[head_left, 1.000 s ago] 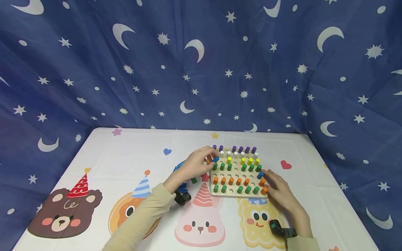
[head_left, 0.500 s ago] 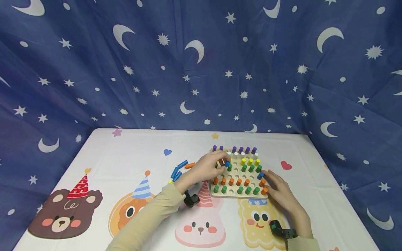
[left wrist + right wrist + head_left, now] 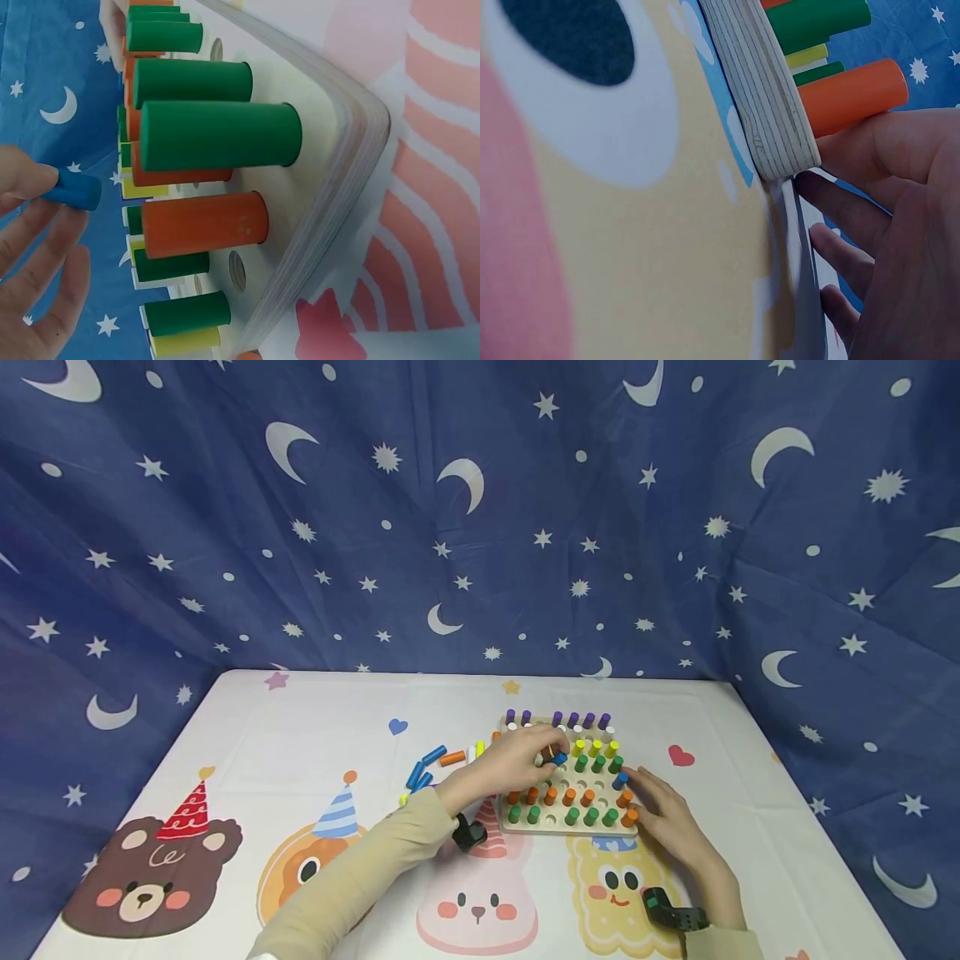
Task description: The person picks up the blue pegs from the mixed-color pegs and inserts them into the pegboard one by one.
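A blue star-and-moon cloth (image 3: pixel 480 527) hangs towards twelve o'clock; before it spreads the white surface (image 3: pixel 300 727), with the peg board (image 3: pixel 321 174) at about five o'clock from the middle of the head view; the board looks mostly filled, its standing pegs (image 3: pixel 221 135) in purple, white, yellow, green and orange rows, yet bare holes show, chiefly in a row with a seated blue peg (image 3: pixel 620 782) at its three o'clock end; the left hand (image 3: pixel 517 760) comes in from eight o'clock and hides some places, its grip clamped on a blue peg (image 3: pixel 79 189); the right hand (image 3: pixel 670 807) lies at the board's three o'clock edge, its grip apart and holding nothing; loose pegs (image 3: pixel 452 759) at nine o'clock of the board seem yet to be placed; the held blue peg is over the board's middle, its long axis about eight to two o'clock in the head view; in the left wrist view its free end points between three and four o'clock, towards the board; its lean in depth I cannot tell.
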Demonstrator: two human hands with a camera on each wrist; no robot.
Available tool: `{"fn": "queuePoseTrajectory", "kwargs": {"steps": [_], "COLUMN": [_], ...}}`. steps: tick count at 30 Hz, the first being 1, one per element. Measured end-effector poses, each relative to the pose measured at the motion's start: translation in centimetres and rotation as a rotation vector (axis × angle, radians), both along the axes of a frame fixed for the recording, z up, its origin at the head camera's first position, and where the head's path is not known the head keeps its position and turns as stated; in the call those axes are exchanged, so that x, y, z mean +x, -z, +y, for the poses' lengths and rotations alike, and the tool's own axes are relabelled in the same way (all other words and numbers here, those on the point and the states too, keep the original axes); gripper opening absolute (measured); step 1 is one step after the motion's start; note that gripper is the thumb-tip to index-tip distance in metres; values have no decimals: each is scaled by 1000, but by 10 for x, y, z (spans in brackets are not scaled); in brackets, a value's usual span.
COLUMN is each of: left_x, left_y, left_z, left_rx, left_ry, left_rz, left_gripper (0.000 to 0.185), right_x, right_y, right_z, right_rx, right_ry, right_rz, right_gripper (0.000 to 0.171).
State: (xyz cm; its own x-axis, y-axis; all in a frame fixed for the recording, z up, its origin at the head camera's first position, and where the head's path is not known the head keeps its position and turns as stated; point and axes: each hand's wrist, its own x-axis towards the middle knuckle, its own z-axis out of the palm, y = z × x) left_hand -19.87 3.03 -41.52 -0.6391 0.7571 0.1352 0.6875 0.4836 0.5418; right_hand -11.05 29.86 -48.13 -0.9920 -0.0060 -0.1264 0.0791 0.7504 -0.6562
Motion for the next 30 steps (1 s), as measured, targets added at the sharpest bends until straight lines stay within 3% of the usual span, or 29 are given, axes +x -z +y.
{"fn": "queuePoseTrajectory", "kwargs": {"steps": [9, 19, 26, 30], "left_x": [-5, -12, -12, -12], "left_y": [4, 2, 1, 4], "left_z": [13, 27, 36, 43], "left_rx": [-30, 6, 24, 44], "left_ry": [1, 17, 42, 60], "left_rz": [35, -23, -9, -56], "left_gripper": [26, 22, 22, 23], "right_x": [1, 1, 0, 0], "right_y": [0, 1, 1, 0], "right_z": [0, 1, 1, 1], "right_rx": [-2, -2, -1, -3], "right_ry": [-3, -10, -8, -7], "right_rz": [6, 9, 5, 10], "right_gripper": [57, 56, 57, 56]}}
